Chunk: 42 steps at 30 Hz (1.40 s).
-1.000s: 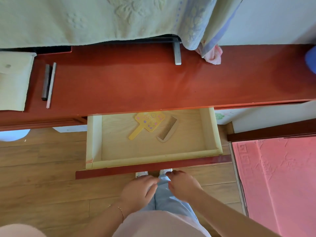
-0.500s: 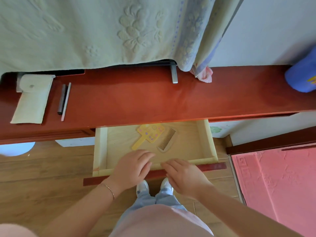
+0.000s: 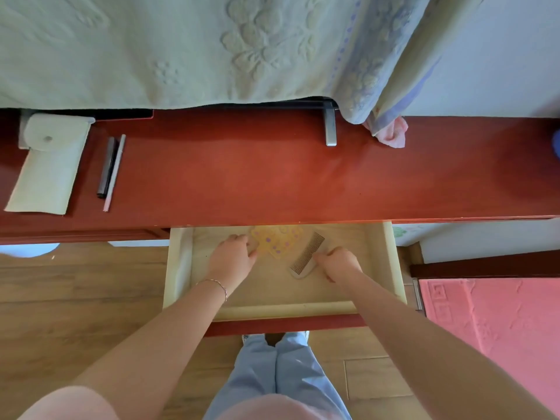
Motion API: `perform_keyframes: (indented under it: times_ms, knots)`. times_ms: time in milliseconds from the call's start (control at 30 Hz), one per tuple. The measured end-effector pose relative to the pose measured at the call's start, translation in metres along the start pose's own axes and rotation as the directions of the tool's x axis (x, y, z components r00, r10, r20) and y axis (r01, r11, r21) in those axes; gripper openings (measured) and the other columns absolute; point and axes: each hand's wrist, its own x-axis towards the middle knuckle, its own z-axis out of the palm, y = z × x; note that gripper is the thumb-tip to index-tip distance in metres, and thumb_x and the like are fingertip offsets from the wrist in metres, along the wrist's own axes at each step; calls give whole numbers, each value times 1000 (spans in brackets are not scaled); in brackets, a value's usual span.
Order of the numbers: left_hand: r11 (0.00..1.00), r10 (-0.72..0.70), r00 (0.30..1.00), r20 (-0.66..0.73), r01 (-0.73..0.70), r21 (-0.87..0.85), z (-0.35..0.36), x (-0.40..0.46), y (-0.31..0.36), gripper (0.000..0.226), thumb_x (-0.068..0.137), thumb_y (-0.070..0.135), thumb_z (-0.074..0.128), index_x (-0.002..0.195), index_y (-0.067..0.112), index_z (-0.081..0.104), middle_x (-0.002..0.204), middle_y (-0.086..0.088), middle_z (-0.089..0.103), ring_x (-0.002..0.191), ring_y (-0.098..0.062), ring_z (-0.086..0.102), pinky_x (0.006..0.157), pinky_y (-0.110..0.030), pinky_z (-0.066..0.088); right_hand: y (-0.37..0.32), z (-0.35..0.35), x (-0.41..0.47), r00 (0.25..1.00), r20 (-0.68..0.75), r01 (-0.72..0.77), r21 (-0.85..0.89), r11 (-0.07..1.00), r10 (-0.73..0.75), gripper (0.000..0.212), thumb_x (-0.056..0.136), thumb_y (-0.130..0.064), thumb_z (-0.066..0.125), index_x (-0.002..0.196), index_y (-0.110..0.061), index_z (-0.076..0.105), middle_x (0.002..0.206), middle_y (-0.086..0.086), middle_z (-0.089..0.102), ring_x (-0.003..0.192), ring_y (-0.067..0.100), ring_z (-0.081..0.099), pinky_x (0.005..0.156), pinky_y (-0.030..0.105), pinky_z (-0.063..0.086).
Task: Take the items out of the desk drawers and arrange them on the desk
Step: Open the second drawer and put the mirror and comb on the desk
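The pale wooden drawer (image 3: 178, 268) stands pulled out under the red desk (image 3: 272, 177). Inside lie a yellow hand mirror with purple dots (image 3: 278, 239) and a brown comb (image 3: 306, 256). My left hand (image 3: 231, 256) covers the mirror's handle, fingers curled onto it. My right hand (image 3: 338, 263) pinches the comb's right edge; the comb still rests on the drawer floor. Both forearms reach in over the drawer's front.
On the desk's left lie a pale green pouch (image 3: 48, 165), a dark pen (image 3: 106, 166) and a white pen (image 3: 115, 172). A metal stand foot (image 3: 329, 128) and a draped green cloth (image 3: 212, 50) sit at the back. A pink mat (image 3: 491, 334) lies right.
Both hands moved from in front of the drawer into it; the left reached the mirror's handle and the right reached the comb. The camera view shifted closer.
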Motion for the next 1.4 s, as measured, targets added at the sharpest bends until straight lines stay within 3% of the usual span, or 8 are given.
perform_keyframes:
  times_ms: [133, 433, 733, 867, 1000, 1167, 1267, 1400]
  knots:
    - [998, -53, 996, 68, 55, -30, 12, 6, 3, 43, 86, 42, 57, 118, 14, 53, 114, -3, 55, 102, -23, 55, 83, -33, 47, -11, 11, 14, 996, -71, -54, -16, 998, 53, 41, 83, -49, 57, 97, -11, 53, 89, 6, 62, 79, 25, 61, 71, 30, 49]
    - [995, -52, 993, 108, 61, -75, 24, 8, 10, 34, 84, 16, 57, 118, 13, 51, 116, -7, 51, 99, -25, 55, 80, -31, 46, -19, 25, 11, 984, -169, -67, -70, 995, 54, 49, 84, -46, 60, 113, -7, 51, 106, 7, 62, 97, 28, 61, 65, 30, 43]
    - [997, -57, 995, 85, 60, -38, 29, 5, 13, 34, 86, 22, 56, 117, 10, 49, 114, -8, 52, 100, -26, 53, 79, -32, 45, -11, 26, 19, 986, -93, -125, 138, 983, 138, 35, 81, -39, 63, 96, -8, 62, 88, 11, 70, 69, 26, 62, 62, 28, 49]
    - [998, -58, 997, 46, 59, -25, 31, 1, 13, 33, 90, 27, 56, 117, 11, 48, 116, -7, 53, 102, -25, 53, 78, -31, 43, -11, 26, 18, 989, -68, -111, 217, 970, 128, 23, 86, -31, 61, 75, -10, 58, 63, 5, 59, 49, 19, 54, 48, 24, 44]
    - [997, -76, 995, 69, 77, -12, 30, 1, 13, 35, 90, 25, 54, 121, 10, 48, 117, -9, 53, 105, -25, 52, 84, -30, 42, -12, 23, 13, 995, -34, -77, 291, 954, 91, 22, 86, -26, 60, 71, -10, 59, 58, 5, 57, 46, 18, 52, 48, 26, 45]
    - [996, -74, 988, 139, 81, -47, 22, 0, 15, 38, 85, 24, 57, 121, 11, 52, 117, -11, 52, 105, -28, 52, 86, -32, 44, -8, 18, 8, 999, 28, -45, 411, 911, 37, 17, 86, -21, 61, 75, -8, 61, 62, 7, 59, 52, 20, 54, 62, 35, 53]
    - [985, -92, 983, 161, 114, -131, 13, -3, 16, 32, 82, 25, 58, 112, 16, 59, 112, -6, 53, 97, -25, 55, 80, -33, 47, -5, 12, 0, 997, 69, -55, 511, 858, 23, 15, 89, -18, 59, 81, -6, 61, 61, 7, 56, 51, 18, 50, 55, 31, 50]
    - [953, -101, 976, 195, 151, -264, 2, -12, 19, 16, 88, 21, 53, 101, 15, 58, 93, -2, 63, 71, -19, 57, 58, -28, 42, -1, 1, -11, 999, 47, -9, 551, 835, -20, 16, 92, -19, 54, 85, -7, 63, 63, 6, 56, 52, 17, 51, 50, 28, 48]
